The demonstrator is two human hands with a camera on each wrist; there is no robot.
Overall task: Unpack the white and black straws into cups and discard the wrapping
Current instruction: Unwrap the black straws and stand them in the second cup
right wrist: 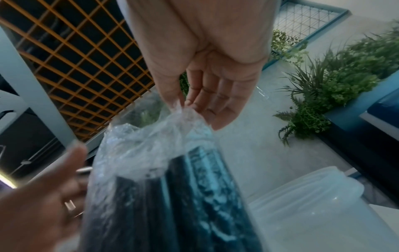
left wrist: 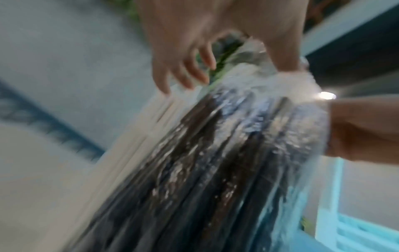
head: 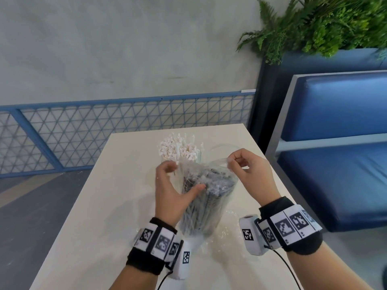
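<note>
A bundle of black straws (head: 206, 206) in clear plastic wrapping (head: 211, 170) stands upright over the middle of the white table (head: 104, 206). My left hand (head: 184, 178) holds it from the left, thumb on the near side and fingers curled at the top. My right hand (head: 231, 163) pinches the wrapping's gathered top (right wrist: 183, 116) between thumb and fingers. Behind the bundle, white straws (head: 178, 149) stand in a cup that the bundle mostly hides. A clear empty cup (right wrist: 313, 204) stands to the right of the bundle. The left wrist view is blurred and shows the wrapped straws (left wrist: 215, 162) close up.
Crumpled clear film (head: 222, 237) lies on the table by my right wrist. A blue padded bench (head: 335, 132) stands close along the table's right edge, with a planter of green plants (head: 324, 28) behind it. A blue mesh railing (head: 125, 126) runs past the table's far end.
</note>
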